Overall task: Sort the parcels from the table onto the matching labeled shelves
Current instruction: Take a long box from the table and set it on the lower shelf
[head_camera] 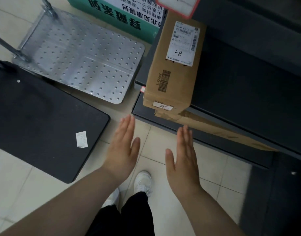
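i hold my left hand (123,147) and right hand (183,155) flat, fingers straight and empty, near the box (173,65) marked 8-1, which lies on the dark shelf (248,92) with its end overhanging, probably needing a push inward.

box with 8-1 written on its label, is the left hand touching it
Apart. The head view shows the left hand open, its fingers stopping short of the box, with the dark shelf edge visible between them.
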`<act>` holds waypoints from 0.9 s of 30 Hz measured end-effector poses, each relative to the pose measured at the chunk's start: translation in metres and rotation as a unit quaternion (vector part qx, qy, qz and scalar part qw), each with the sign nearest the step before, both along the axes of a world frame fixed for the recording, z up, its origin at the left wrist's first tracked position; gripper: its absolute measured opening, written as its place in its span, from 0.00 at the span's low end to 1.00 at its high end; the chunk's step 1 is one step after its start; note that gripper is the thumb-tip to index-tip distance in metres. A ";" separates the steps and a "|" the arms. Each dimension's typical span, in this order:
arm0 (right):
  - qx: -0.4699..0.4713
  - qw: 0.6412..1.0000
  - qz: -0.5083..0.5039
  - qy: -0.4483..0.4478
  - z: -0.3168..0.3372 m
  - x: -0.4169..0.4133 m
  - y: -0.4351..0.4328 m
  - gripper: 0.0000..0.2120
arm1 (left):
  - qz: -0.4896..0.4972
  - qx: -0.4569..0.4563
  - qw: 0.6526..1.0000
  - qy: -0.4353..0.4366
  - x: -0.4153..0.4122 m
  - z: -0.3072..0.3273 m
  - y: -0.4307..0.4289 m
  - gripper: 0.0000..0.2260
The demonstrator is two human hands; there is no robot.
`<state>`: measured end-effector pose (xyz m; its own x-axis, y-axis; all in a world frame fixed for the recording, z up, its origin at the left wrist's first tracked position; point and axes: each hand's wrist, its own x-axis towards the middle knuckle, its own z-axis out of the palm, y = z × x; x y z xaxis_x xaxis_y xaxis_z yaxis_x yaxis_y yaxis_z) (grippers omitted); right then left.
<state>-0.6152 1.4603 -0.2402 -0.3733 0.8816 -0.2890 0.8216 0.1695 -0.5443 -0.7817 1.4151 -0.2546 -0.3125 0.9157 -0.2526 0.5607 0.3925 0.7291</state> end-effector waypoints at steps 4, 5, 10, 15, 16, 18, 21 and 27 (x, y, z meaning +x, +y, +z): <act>0.121 0.990 0.065 -0.036 0.000 -0.010 0.023 0.30 | -0.207 0.103 0.955 0.187 -0.004 -0.002 0.027 0.25; 0.134 0.986 0.078 -0.060 0.001 -0.014 0.034 0.30 | -0.225 0.098 0.945 0.217 -0.006 0.000 0.038 0.25; 0.085 0.971 0.119 -0.187 0.010 -0.031 0.091 0.28 | -0.258 0.027 0.929 0.263 -0.024 0.009 0.087 0.27; 0.068 0.966 0.128 -0.213 0.019 -0.047 0.134 0.28 | -0.272 -0.026 0.915 0.297 -0.038 0.020 0.131 0.27; 0.067 0.964 0.132 -0.219 0.019 -0.049 0.141 0.29 | -0.275 -0.034 0.912 0.302 -0.039 0.021 0.138 0.27; 0.066 0.962 0.137 -0.227 0.019 -0.053 0.152 0.29 | -0.286 -0.052 0.902 0.318 -0.043 0.020 0.148 0.26; 0.070 0.961 0.139 -0.229 0.019 -0.057 0.156 0.29 | -0.302 -0.063 0.889 0.338 -0.049 0.018 0.154 0.27; 0.091 0.970 0.131 -0.185 0.037 -0.046 0.124 0.29 | -0.327 -0.054 0.877 0.348 -0.049 0.039 0.126 0.29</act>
